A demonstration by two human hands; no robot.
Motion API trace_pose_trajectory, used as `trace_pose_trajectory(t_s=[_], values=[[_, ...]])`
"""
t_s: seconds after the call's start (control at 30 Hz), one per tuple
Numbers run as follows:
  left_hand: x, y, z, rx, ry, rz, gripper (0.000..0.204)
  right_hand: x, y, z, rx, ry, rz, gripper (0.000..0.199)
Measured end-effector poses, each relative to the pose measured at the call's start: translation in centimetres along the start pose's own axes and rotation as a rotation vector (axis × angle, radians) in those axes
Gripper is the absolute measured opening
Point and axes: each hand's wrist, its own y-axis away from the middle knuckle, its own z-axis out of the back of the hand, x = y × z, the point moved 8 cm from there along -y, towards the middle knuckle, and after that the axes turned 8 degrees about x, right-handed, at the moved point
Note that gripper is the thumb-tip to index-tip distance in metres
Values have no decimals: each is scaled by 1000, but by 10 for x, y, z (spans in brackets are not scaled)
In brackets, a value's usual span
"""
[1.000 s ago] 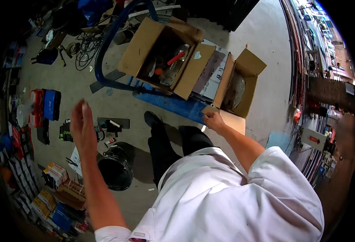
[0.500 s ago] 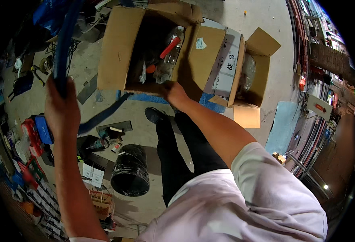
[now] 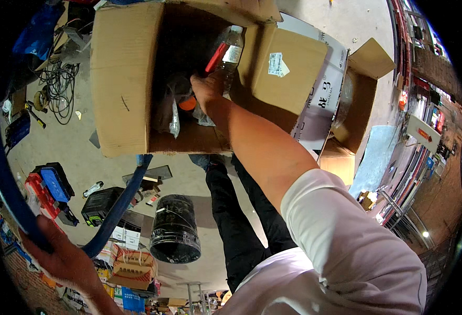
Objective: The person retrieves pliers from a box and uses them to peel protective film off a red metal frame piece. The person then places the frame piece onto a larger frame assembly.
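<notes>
Head view, right hand (image 3: 205, 90) grip clamped on plastic bottle (image 3: 227, 60), left hand (image 3: 63, 257) clasping blue bar (image 3: 2, 184).

A black bucket (image 3: 174, 229) stands on the floor near red and blue cases (image 3: 47, 186) and tangled cables (image 3: 57, 86).

Right arm stretched forward, sleeve white, forearm bare; right hand (image 3: 207, 90) reached ahead, fingers curled downward, grip hidden. Left arm low at lower-left edge; left hand (image 3: 57, 257) wrapped shut, fingers clenched.
</notes>
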Motion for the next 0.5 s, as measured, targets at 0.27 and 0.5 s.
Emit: trace_pose_trajectory(t_s=[0.27, 0.5], values=[[-2, -7, -8, -33, 44, 38, 63, -44, -9, 8, 136, 50, 65, 33], [0, -1, -4, -48, 71, 80, 70, -63, 38, 33, 213, -41, 45, 38]])
